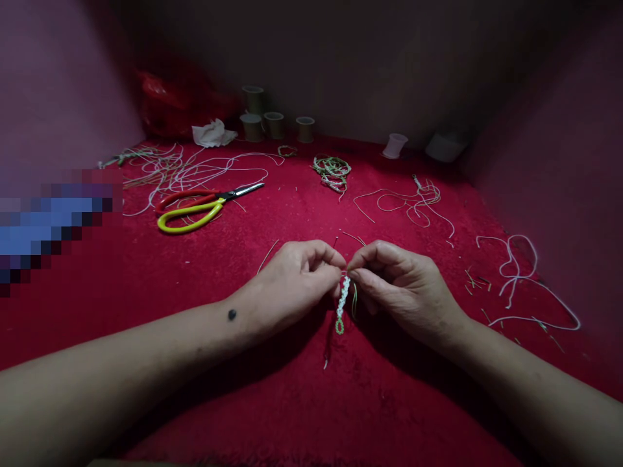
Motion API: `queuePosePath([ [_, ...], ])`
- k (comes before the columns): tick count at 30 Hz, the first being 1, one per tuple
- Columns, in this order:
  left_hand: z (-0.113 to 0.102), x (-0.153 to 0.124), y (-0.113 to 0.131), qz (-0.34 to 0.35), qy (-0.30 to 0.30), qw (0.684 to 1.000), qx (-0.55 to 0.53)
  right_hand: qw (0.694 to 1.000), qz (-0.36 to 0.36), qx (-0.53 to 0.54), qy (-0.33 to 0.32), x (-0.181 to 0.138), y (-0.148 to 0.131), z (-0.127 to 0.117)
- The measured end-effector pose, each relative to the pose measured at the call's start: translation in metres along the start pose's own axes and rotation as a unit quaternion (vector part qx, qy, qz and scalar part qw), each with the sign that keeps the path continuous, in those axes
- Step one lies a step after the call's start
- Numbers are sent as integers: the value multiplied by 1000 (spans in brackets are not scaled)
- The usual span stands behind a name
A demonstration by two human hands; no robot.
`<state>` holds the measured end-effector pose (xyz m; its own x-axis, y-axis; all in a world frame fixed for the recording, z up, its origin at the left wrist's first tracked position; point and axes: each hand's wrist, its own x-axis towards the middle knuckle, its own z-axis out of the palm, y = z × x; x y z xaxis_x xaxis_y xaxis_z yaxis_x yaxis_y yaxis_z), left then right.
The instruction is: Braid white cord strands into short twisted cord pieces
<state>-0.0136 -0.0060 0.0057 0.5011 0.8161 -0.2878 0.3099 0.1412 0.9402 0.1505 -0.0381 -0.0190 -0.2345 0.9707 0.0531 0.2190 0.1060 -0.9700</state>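
A short braided cord bracelet (343, 297), white with a green loop at its lower end, hangs between my hands above the red cloth (272, 415). My left hand (299, 275) is closed, thumb and forefinger pinching the cords at the top of the braid. From the other side my right hand (406, 282) pinches the same cords, its fingertips almost touching the left ones. Thin loose cord ends stick out above the fingers and below my right hand. Exactly which strand each hand grips is hidden by the fingertips.
Scissors (192, 214) with red and yellow handles lie left, beside tangled cords (195, 168). Finished braids (331, 170) sit ahead. Several thread spools (305, 130), crumpled tissue (213, 133) and a red plastic bag (170, 97) stand at the back. Pink cord (520, 279) and clippings lie right.
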Motion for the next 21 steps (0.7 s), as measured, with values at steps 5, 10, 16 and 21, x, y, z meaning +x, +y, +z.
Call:
queuePosePath([
  [5,0,-1,-1,-20,-35,997,-61,1000,-5,-8,5,0,0,0],
  [10,1,-1,-2,1,-21,998,-62,1000,0,3,12,0,1,1],
  [16,4,-2,0,-12,-14,998,-68,999,-31,-25,6,0,3,0],
  [21,2,-1,-3,-13,-37,997,-74,998,-54,-32,23,1,4,0],
])
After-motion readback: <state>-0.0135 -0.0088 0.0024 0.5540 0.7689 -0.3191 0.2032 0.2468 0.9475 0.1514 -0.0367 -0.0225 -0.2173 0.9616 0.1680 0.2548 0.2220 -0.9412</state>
